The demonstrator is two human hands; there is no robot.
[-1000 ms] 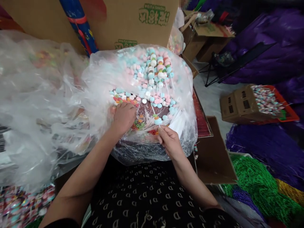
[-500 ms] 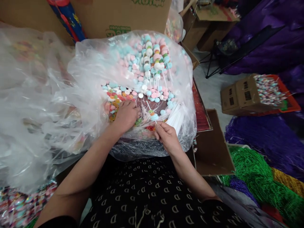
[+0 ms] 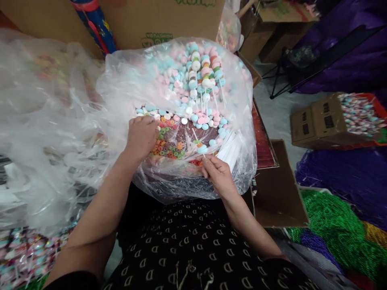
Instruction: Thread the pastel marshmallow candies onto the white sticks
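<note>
My right hand (image 3: 217,171) is closed in a pinch on the lower end of a thin white candy skewer. On that candy skewer (image 3: 202,148) are a pale blue piece, an orange ring and a green ring; its bare tip points up and away. My left hand (image 3: 141,136) is palm down at the left edge of the loose ring candies (image 3: 171,148), its fingers bent downward with their tips hidden. Pink, blue and white round candies (image 3: 204,121) lie just beyond. Several filled candy skewers (image 3: 207,72) rest at the back on the clear plastic bag (image 3: 121,76).
White sticks (image 3: 231,149) lie in a bundle to the right. Behind stands a large cardboard box (image 3: 130,20). An open carton (image 3: 281,189) is beside the red board (image 3: 264,137); a box of wrapped candies (image 3: 314,121) and green strands (image 3: 332,225) are farther right.
My left hand has moved left across the ring candies, uncovering green, orange and purple rings. My right hand still pinches the skewer. The whole view has shifted slightly.
</note>
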